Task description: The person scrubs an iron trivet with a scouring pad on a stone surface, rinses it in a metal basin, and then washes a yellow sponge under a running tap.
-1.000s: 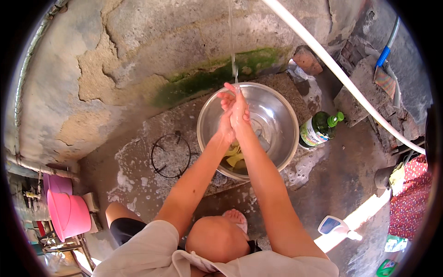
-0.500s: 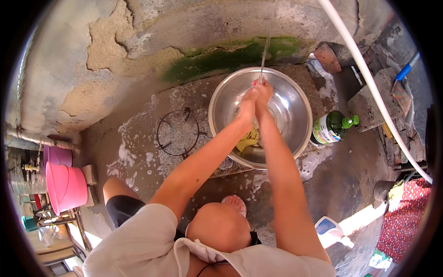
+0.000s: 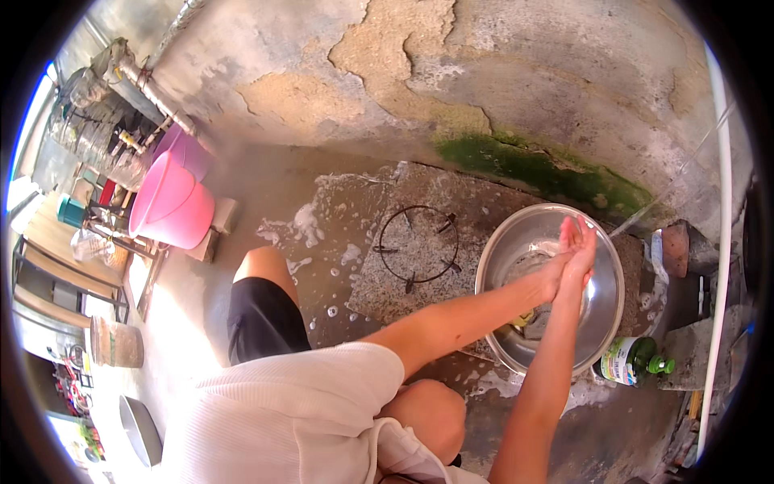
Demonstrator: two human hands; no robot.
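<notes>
A steel basin (image 3: 614, 310) stands on a stone slab, with some water in it. Over its middle, my left hand (image 3: 556, 273) is wrapped about the lower part of my right hand, near the wrist. My right hand (image 3: 586, 242) points away from me, wet, its fingers stretched out and holding nothing. Beneath my forearms a yellow-green cloth (image 3: 524, 318) lies in the basin, partly hidden. A thin stream of water (image 3: 645, 211) slants down past the basin's far right rim. Beside the basin is a green bottle (image 3: 629, 360) with a green cap.
Left of the basin a round metal pot stand (image 3: 417, 248) rests on the slab (image 3: 476, 194). Suds lie on the wet ground. Pink (image 3: 173, 202) and purple buckets are at the far left. A white pipe (image 3: 720, 242) runs down the right side, near bricks (image 3: 685, 248). A mossy wall rises behind.
The view has swung left, so basin and hands appear farther right and lower. My hands have left the water stream, and my left hand now clasps the right near its wrist.
</notes>
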